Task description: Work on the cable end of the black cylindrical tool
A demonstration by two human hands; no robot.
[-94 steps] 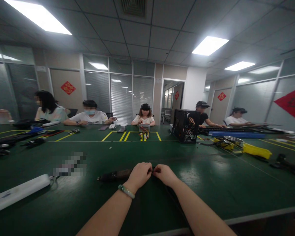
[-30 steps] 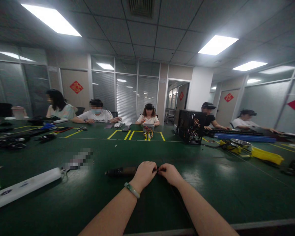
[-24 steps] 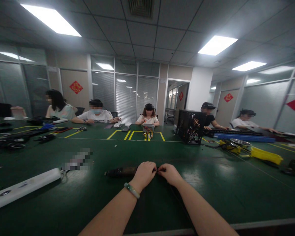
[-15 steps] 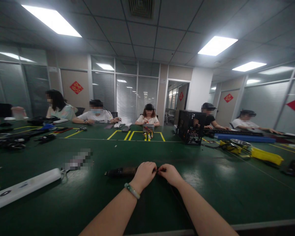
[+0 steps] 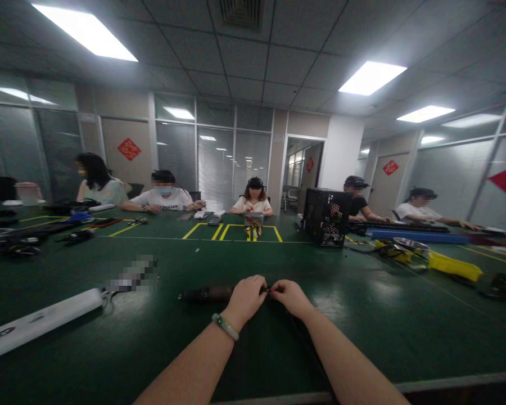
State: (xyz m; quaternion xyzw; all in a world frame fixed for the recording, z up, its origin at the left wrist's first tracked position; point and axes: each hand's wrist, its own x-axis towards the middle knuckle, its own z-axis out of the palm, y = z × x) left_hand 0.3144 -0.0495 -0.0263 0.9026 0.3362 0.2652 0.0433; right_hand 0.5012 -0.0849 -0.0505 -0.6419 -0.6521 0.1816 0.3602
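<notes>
A dark, pen-shaped electric screwdriver [image 5: 206,294] lies across the green table, its narrow tip pointing left. My left hand [image 5: 248,298] is closed over its right end, a green bangle on the wrist. Fingertip to fingertip with it, my right hand [image 5: 290,298] pinches a thin black cord [image 5: 307,337], which runs down under my right forearm toward the near table edge. Where cord and screwdriver meet, my fingers hide most of the joint, so I cannot tell whether they are connected.
On the left lies a white power strip [image 5: 46,320], with cables and black parts behind it. A black computer case [image 5: 325,218] stands at the back right, near a yellow tool [image 5: 453,265] and a long blue bar [image 5: 417,236]. Several people sit along the far side.
Both hands keep nearly the same pose at the end of the screwdriver. The whole view has shifted very slightly.
</notes>
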